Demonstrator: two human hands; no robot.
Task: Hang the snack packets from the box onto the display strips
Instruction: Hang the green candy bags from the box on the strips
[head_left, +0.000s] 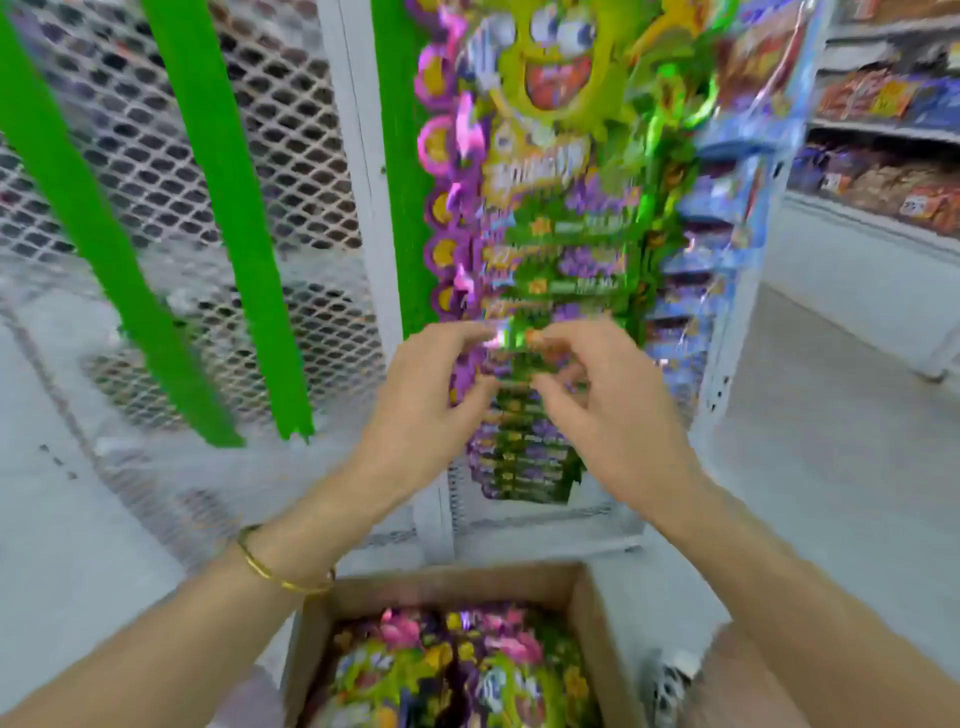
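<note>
Two green strips (223, 208) are seen hanging across the mesh panel (130, 171) at the upper left. One left hand (421, 410), with one gold bangle (280, 577) on its wrist, is raised at centre frame, fingers and thumb curled onto the left edge of one green packet (514, 348). This packet is held against a column of hung packets (545, 249), too blurred to be counted. One open box (587, 613) of packets is shown at bottom centre. One right hand (618, 415), raised likewise, is pinching the packet's right edge.
</note>
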